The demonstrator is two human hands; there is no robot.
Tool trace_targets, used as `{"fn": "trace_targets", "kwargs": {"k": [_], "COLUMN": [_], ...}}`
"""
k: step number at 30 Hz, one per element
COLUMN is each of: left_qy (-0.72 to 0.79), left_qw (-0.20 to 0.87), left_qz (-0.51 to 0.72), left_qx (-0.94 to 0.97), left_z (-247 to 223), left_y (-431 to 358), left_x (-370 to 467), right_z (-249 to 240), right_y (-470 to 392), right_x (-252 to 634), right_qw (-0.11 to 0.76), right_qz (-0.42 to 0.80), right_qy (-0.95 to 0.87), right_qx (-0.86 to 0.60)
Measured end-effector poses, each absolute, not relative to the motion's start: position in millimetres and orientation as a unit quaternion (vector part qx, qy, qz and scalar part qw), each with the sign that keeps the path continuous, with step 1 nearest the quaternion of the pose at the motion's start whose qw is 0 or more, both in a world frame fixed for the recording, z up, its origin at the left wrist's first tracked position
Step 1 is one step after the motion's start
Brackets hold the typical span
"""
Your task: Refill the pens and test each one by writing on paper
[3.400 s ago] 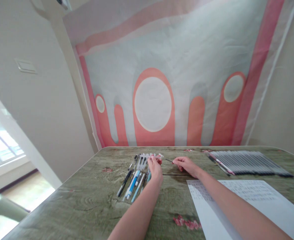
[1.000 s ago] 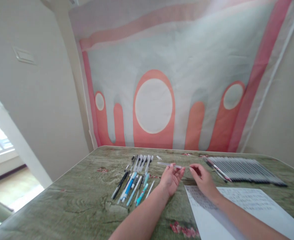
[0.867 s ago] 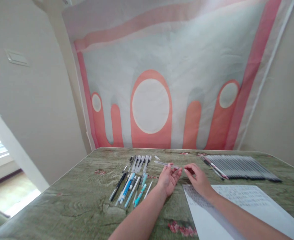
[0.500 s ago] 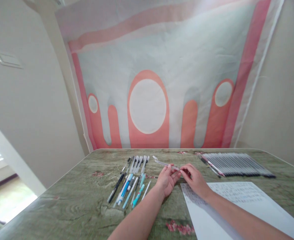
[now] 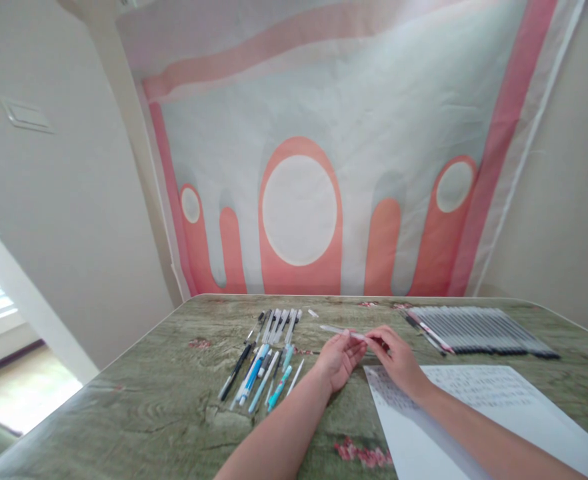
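A slim, clear-and-white pen (image 5: 332,329) slants across both hands above the table. My left hand (image 5: 341,360) has its palm turned up and its fingers curled round the middle of the pen. At the pen's right end, the fingers of my right hand (image 5: 393,357) are pinched together, partly hiding that end. A small white piece, perhaps a pen cap (image 5: 313,313), lies on the table beyond the pen's left tip. My right wrist is over a sheet of paper (image 5: 454,427) with rows of handwriting.
Left of my hands lie assorted pens (image 5: 254,377), blue, white and black, with several clear pens (image 5: 279,327) behind them. A long row of clear, black-ended pens (image 5: 479,330) is at the back right. A printed cloth (image 5: 299,80) hangs behind the wooden-patterned table (image 5: 164,413).
The thin length jutting out on the pen's left has shortened, and that end now looks like a tapered tip. Both hands stay close together; the view has shifted slightly.
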State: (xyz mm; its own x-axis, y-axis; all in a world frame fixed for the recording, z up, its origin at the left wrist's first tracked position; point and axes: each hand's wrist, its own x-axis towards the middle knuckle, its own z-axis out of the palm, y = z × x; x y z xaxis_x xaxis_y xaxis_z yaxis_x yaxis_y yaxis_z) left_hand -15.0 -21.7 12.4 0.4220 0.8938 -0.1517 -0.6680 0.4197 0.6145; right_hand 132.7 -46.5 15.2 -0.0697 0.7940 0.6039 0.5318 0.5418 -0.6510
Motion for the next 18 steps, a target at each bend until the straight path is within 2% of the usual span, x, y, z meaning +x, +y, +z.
{"fn": "trace_targets", "kwargs": {"k": [8,18], "left_qy": [0.229,0.210], "left_qw": [0.838,0.834], "left_qz": [0.469,0.472], "left_qx": [0.161,0.190], "left_z": [20.7,17.6], "left_y": [-17.2,-17.3], "left_x": [-16.9,-17.6], "right_z": [11.0,14.7], "right_y": [-46.2,-45.3], "right_x": [133.4,133.6], "right_qw": [0.546,0.547], "right_qz": [0.112,0.015], "right_qy": [-0.675,-0.723], "right_qx": [-0.483,-0.421]}}
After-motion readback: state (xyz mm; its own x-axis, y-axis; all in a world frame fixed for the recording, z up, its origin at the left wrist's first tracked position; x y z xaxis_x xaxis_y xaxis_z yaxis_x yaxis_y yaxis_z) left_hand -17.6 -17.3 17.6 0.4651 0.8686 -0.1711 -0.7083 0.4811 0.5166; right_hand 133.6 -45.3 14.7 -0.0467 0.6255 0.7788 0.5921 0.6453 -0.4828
